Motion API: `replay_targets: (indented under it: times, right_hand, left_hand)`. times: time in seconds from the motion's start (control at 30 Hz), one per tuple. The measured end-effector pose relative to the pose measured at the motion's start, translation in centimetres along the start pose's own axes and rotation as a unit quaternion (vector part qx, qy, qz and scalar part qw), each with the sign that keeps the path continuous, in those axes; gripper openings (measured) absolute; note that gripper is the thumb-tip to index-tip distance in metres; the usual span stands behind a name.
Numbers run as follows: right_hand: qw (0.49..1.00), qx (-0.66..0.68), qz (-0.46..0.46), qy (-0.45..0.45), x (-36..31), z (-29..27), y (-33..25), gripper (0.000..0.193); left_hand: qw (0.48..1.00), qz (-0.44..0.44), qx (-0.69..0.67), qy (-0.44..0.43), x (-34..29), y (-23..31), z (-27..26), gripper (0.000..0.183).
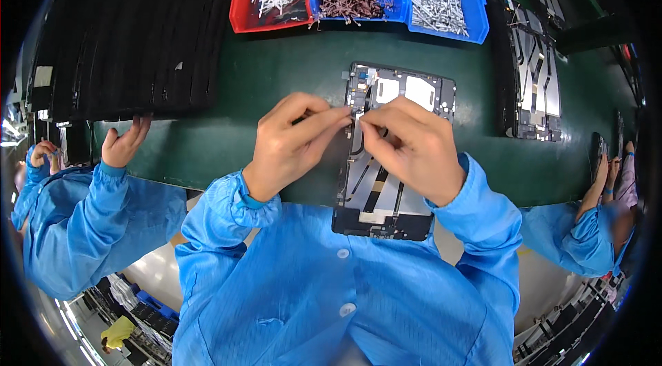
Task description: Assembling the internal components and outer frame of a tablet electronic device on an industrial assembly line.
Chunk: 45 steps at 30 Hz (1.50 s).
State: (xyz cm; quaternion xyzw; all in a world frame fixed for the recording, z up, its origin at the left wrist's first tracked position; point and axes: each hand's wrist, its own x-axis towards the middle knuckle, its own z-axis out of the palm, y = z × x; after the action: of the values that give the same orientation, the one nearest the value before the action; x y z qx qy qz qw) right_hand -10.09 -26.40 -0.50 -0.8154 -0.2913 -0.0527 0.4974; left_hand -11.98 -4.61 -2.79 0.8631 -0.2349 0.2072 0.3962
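An opened tablet with its inner boards and flat cables exposed lies on the green table in front of me, its near end at the table edge. My left hand is pinched at the tablet's left side, near its upper part. Just right of it, my right hand reaches over the tablet, thumb and forefinger pinched close to the left fingertips. Whatever sits between the fingers of either hand is too small to make out. White plates show at the tablet's far end.
Beyond the tablet stand a red bin with small white parts and two blue bins with brownish and silvery parts. Black panels stand stacked at left. More opened tablets lie at right. Co-workers in blue sit on both sides.
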Motion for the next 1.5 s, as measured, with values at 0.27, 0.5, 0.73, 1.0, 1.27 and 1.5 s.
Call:
replay_targets:
  times: [0.27,0.5,0.73,1.0,1.27,1.5]
  right_hand:
    - [1.000,-0.011,0.003,-0.016,0.2,0.9,2.0,0.010]
    - [0.998,-0.049,0.002,-0.048,0.0,1.0,2.2,0.012]
    - [0.997,-0.055,-0.003,-0.054,0.1,0.9,2.4,0.013]
    - [0.997,-0.048,-0.011,-0.053,0.3,0.9,2.4,0.012]
    - [0.998,-0.028,0.000,-0.055,0.3,1.0,2.6,0.011]
    - [0.998,-0.032,-0.001,-0.056,0.2,0.8,2.6,0.012]
  left_hand:
    - [0.814,-0.440,-0.359,-0.118,0.2,-0.5,-0.4,0.026]
    - [0.789,-0.470,-0.371,-0.141,1.0,-1.2,-0.5,0.018]
    - [0.786,-0.483,-0.347,-0.168,1.9,-1.2,-0.4,0.013]
    - [0.771,-0.497,-0.343,-0.203,3.2,-1.7,-1.0,0.009]
    - [0.750,-0.522,-0.320,-0.248,4.5,-1.8,-1.1,0.011]
    - [0.758,-0.516,-0.312,-0.248,4.1,-1.7,-1.2,0.011]
